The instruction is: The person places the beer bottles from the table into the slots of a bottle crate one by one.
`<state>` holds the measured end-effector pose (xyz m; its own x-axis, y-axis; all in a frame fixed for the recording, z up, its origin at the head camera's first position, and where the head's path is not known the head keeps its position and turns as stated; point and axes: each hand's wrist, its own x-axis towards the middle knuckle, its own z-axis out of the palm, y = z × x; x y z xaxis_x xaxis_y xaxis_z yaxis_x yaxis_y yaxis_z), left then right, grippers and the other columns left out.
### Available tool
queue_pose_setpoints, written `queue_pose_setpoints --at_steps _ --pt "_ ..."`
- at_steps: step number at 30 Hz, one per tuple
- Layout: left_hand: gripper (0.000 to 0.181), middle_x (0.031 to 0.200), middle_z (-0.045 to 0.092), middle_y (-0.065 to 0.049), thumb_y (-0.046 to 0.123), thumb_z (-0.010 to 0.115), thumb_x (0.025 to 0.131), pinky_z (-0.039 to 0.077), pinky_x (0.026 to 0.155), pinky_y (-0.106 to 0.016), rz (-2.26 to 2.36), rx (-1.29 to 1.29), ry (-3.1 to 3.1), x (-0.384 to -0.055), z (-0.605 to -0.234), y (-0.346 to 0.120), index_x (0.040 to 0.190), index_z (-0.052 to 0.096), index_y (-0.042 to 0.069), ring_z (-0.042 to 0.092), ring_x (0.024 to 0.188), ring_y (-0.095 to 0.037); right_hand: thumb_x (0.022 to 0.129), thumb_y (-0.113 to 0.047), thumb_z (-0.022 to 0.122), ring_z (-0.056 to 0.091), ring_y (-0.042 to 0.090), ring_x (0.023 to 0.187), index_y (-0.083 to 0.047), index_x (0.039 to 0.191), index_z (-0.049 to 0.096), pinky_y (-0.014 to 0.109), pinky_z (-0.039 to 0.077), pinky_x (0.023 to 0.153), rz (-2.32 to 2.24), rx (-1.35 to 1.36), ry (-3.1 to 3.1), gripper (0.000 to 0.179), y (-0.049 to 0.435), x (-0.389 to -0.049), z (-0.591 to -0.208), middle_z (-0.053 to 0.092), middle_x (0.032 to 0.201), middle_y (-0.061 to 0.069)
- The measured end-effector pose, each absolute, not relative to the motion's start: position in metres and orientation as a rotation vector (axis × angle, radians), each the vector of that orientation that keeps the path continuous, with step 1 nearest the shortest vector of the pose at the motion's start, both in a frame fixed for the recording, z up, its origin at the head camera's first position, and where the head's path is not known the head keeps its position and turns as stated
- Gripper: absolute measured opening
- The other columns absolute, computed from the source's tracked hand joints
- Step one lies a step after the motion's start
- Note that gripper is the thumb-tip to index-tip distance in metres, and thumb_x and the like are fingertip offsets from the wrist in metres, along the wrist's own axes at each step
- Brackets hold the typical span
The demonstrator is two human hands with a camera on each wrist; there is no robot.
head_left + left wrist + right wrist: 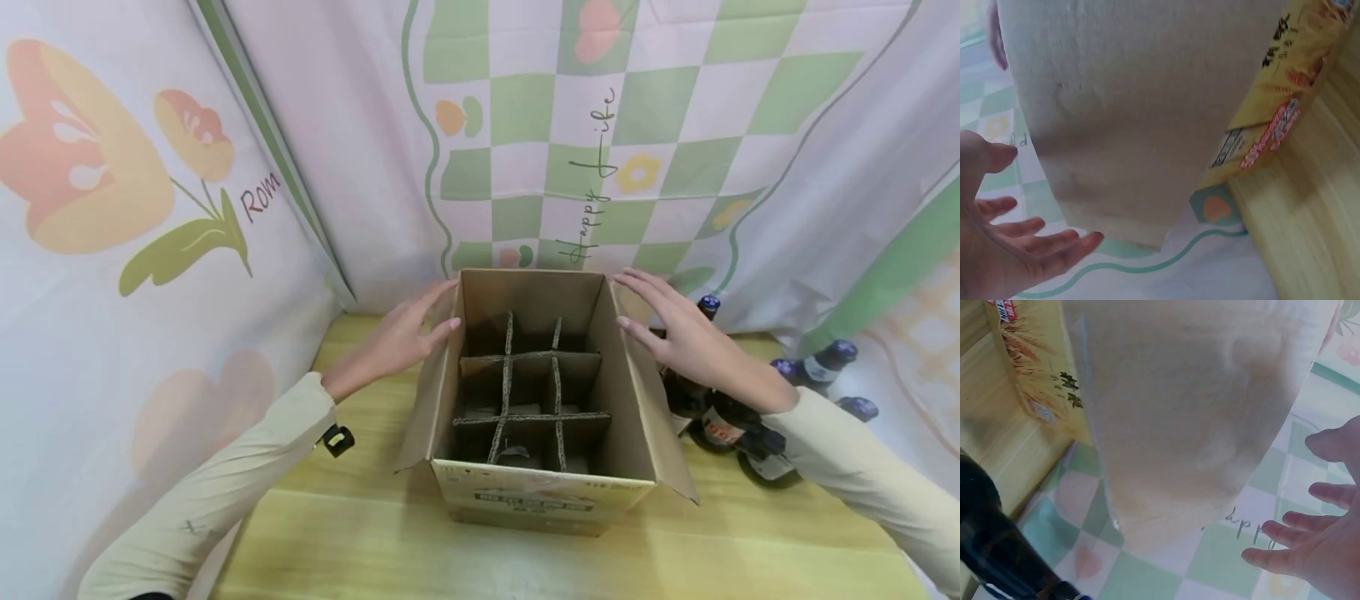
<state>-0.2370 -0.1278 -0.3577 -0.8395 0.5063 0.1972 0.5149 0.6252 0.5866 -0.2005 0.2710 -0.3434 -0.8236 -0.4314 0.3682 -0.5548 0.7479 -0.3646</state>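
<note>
A cardboard box [543,498] stands on the wooden table with its top flaps folded outward. Cardboard dividers [531,415] split its inside into several compartments. My left hand [408,332] is at the far left corner, fingers extended beside the left flap [426,400]. On the opposite side, my right hand [686,337] is held near the right flap [656,408], its fingers straight and spread. Both wrist views show the left hand [1016,244] and right hand [1316,531] with nothing in them, close to the flaps; whether they touch cannot be told.
Several dark bottles with blue caps, one labelled bottle [723,423] among them, stand right of the box, partly under my right forearm. Patterned curtains [360,150] hang behind and to the left of the table [330,517]. A black band [337,439] is at my left wrist.
</note>
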Motion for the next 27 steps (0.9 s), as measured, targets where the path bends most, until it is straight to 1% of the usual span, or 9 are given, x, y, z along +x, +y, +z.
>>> queue_pose_setpoints --at_steps 3,6,8,13,16,18,21,24,27 --pt "0.07 0.171 0.029 -0.014 0.03 0.06 0.108 0.036 0.122 -0.056 -1.112 -0.837 -2.844 -0.236 -0.359 -0.129 0.167 0.026 0.014 0.042 0.148 -0.041 0.102 -0.007 0.066 0.04 0.051 0.144 -0.004 0.157 0.043 0.072 0.039 0.11 0.685 0.743 -2.681 0.06 0.277 -0.2 -0.345 0.04 0.161 0.026" --pt "0.072 0.17 0.029 -0.017 0.031 0.061 0.107 0.043 0.116 -0.061 -1.176 -0.79 -2.873 -0.235 -0.359 -0.129 0.167 0.025 0.013 0.047 0.144 -0.045 0.101 0.0 0.064 0.042 0.051 0.142 -0.001 0.154 0.046 0.073 0.039 0.109 0.69 0.724 -2.684 0.056 0.286 -0.201 -0.347 0.045 0.156 0.027" --pt "0.074 0.171 0.027 -0.017 0.033 0.061 0.107 0.043 0.115 -0.063 -1.185 -0.761 -2.903 -0.234 -0.359 -0.129 0.168 0.024 0.014 0.047 0.144 -0.045 0.1 0.003 0.063 0.042 0.053 0.14 0.003 0.152 0.045 0.074 0.039 0.108 0.687 0.693 -2.724 0.055 0.294 -0.201 -0.349 0.046 0.153 0.03" --pt "0.077 0.172 0.024 -0.014 0.036 0.061 0.107 0.041 0.117 -0.062 -1.209 -0.728 -2.951 -0.234 -0.362 -0.125 0.168 0.021 0.013 0.047 0.145 -0.043 0.101 0.004 0.061 0.036 0.06 0.136 0.013 0.153 0.034 0.076 0.036 0.106 0.634 0.558 -2.975 0.06 0.319 -0.204 -0.355 0.037 0.15 0.042" --pt "0.077 0.172 0.024 -0.015 0.034 0.062 0.106 0.042 0.116 -0.061 -1.24 -0.718 -2.941 -0.234 -0.365 -0.124 0.168 0.021 0.01 0.048 0.144 -0.044 0.099 0.003 0.062 0.035 0.064 0.134 0.016 0.152 0.033 0.076 0.036 0.107 0.565 0.501 -3.119 0.061 0.331 -0.206 -0.359 0.034 0.148 0.047" --pt "0.077 0.172 0.025 -0.016 0.033 0.062 0.106 0.044 0.114 -0.061 -1.258 -0.703 -2.936 -0.234 -0.368 -0.124 0.167 0.022 0.01 0.049 0.143 -0.045 0.097 0.004 0.064 0.038 0.065 0.131 0.019 0.148 0.036 0.076 0.038 0.106 0.502 0.474 -3.193 0.06 0.339 -0.206 -0.361 0.038 0.144 0.049" --pt "0.076 0.171 0.026 -0.016 0.032 0.062 0.106 0.049 0.109 -0.061 -1.319 -0.673 -2.932 -0.235 -0.37 -0.123 0.168 0.022 0.012 0.049 0.142 -0.045 0.094 0.005 0.068 0.051 0.063 0.119 0.023 0.139 0.043 0.07 0.049 0.096 0.422 0.433 -3.268 0.055 0.347 -0.204 -0.362 0.047 0.136 0.049" --pt "0.075 0.171 0.026 -0.016 0.03 0.062 0.106 0.052 0.107 -0.059 -1.382 -0.637 -2.938 -0.235 -0.37 -0.122 0.168 0.023 0.014 0.048 0.143 -0.045 0.091 0.003 0.073 0.063 0.055 0.099 0.023 0.129 0.051 0.06 0.058 0.082 0.373 0.411 -3.307 0.048 0.354 -0.202 -0.365 0.056 0.124 0.047" --pt "0.073 0.171 0.026 -0.016 0.029 0.061 0.107 0.051 0.108 -0.059 -1.421 -0.616 -2.94 -0.236 -0.369 -0.122 0.168 0.024 0.015 0.046 0.144 -0.046 0.091 0.0 0.075 0.066 0.048 0.09 0.021 0.121 0.058 0.056 0.058 0.076 0.373 0.37 -3.314 0.04 0.358 -0.201 -0.369 0.06 0.118 0.045"
